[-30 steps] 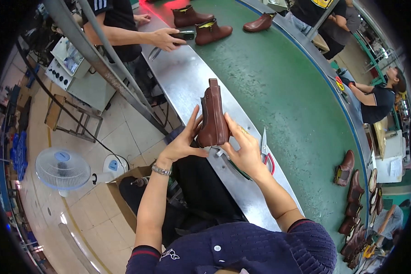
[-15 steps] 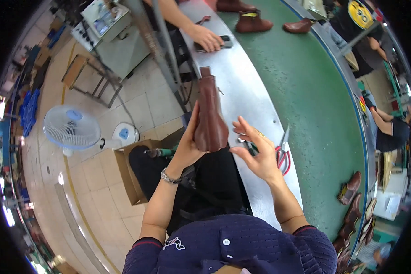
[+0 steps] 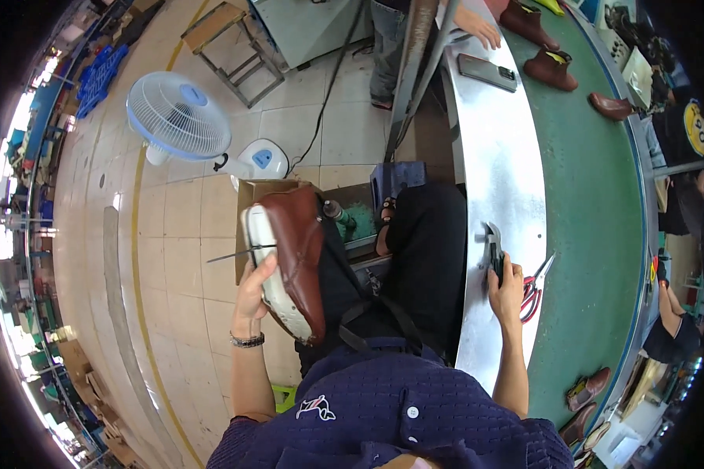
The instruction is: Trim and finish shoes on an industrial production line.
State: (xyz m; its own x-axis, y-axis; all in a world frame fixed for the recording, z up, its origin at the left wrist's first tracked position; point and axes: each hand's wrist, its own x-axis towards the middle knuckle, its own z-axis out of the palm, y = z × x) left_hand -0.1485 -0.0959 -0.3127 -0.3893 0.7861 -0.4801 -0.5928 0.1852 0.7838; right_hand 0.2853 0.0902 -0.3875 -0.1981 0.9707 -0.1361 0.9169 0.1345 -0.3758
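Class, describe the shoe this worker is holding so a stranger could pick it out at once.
Start at the long metal workbench beside the green conveyor, then look left, over the tiled floor near the white fan. There the left hand holds a brown leather shoe with a pale sole. Unlike the boots on the conveyor, it is lifted off any surface.

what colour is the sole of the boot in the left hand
Off-white; the sole of the brown leather boot in the left hand shows best in the head view.

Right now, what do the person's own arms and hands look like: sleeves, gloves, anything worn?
Both hands are bare, with no gloves. The left hand has a dark beaded bracelet at the wrist; the right hand wears nothing. The forearms are uncovered below a navy knit shirt.
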